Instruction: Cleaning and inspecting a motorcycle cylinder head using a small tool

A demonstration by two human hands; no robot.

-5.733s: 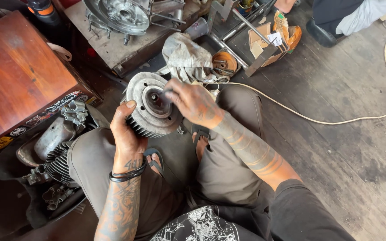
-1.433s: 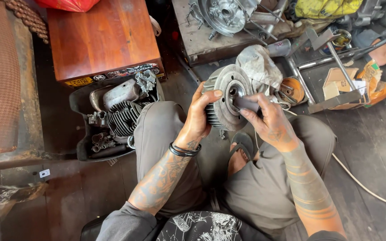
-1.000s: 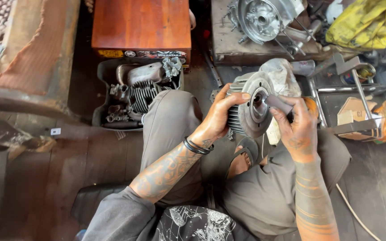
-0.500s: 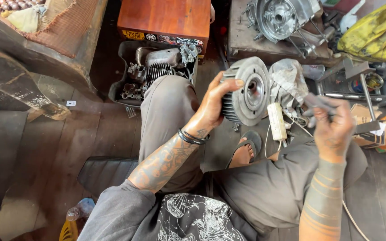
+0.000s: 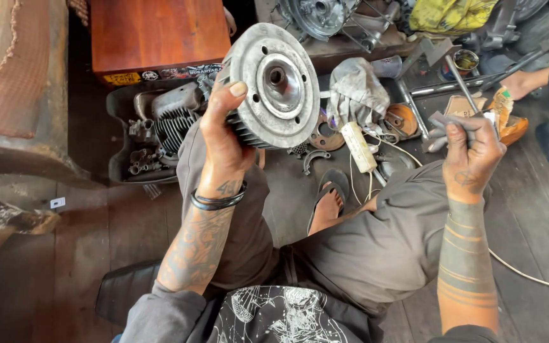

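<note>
My left hand [image 5: 223, 136] grips a round grey metal cylinder head [image 5: 274, 86] with cooling fins, raised in front of me with its flat face and central hole turned up. My right hand [image 5: 471, 152] is off to the right, apart from the part, closed on a small folded grey strip [image 5: 446, 121] that looks like sandpaper. I sit on the floor with grey trousers and one foot in a sandal [image 5: 332, 190] between my knees.
A black tray [image 5: 119, 143] of engine parts lies at the left, below a red-brown wooden box [image 5: 157, 32]. A grey rag [image 5: 357, 92], a white tube [image 5: 358, 146], metal rods [image 5: 462, 79] and an engine casing [image 5: 319, 13] lie ahead. Another person's foot [image 5: 528, 79] is at the right. A white cable [image 5: 528, 276] crosses the floor.
My right hand has left the cylinder head and moved out to the right with the grey strip. My left hand has lifted the cylinder head closer to the camera.
</note>
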